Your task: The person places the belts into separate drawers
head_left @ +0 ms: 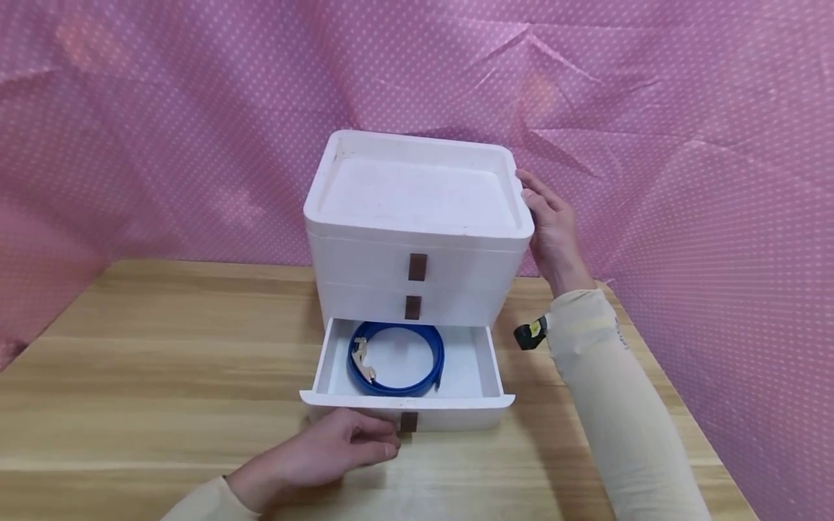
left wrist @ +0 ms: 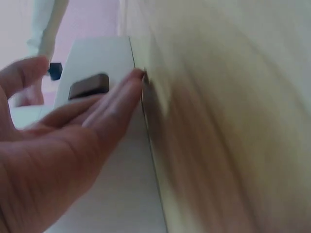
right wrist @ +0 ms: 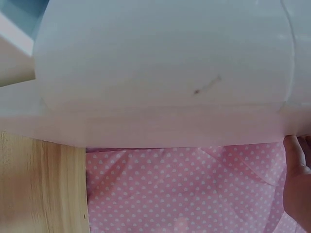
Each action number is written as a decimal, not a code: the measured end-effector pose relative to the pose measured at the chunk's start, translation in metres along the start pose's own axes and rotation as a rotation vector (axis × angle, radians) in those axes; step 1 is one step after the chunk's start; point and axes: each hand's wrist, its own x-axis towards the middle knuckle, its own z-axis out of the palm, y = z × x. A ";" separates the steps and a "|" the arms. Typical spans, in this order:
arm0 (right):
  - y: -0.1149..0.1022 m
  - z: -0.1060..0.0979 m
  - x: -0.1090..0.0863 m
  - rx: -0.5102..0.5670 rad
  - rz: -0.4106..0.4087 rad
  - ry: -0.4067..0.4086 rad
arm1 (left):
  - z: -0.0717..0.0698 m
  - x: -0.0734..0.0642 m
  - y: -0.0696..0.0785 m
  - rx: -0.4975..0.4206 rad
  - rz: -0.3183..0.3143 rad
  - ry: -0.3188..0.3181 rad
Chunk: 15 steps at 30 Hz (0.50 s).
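A white drawer cabinet (head_left: 417, 192) stands on the table, its bottom drawer (head_left: 481, 362) pulled out. In that drawer lies a coiled blue belt (head_left: 438, 362) with a gold-coloured buckle. My left hand (head_left: 329, 449) is low at the drawer's front, beside the brown pull tab (head_left: 408, 422). The left wrist view shows its fingers (left wrist: 114, 104) extended along the white front, fingertips near the table. My right hand (head_left: 554, 231) rests against the cabinet's right side near the top, fingers reaching toward the back; part of it shows at the edge of the right wrist view.
The upper drawers (head_left: 365, 264) are closed, each with a brown tab. A recessed tray tops the cabinet. The wooden table (head_left: 163, 362) extends on both sides, with a pink dotted curtain (head_left: 228, 130) behind and at the sides. A black wrist device (head_left: 531, 333) sits by the right sleeve.
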 end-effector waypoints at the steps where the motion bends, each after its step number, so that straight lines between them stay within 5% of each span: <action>1: 0.001 0.000 0.000 0.002 0.001 -0.002 | 0.001 0.001 0.000 -0.011 -0.006 0.005; 8: 0.002 -0.001 0.000 0.013 -0.008 -0.011 | 0.011 0.007 0.003 -0.156 -0.052 0.051; 15: 0.001 -0.003 0.000 0.011 0.005 -0.002 | 0.034 0.009 0.008 -0.391 -0.168 0.191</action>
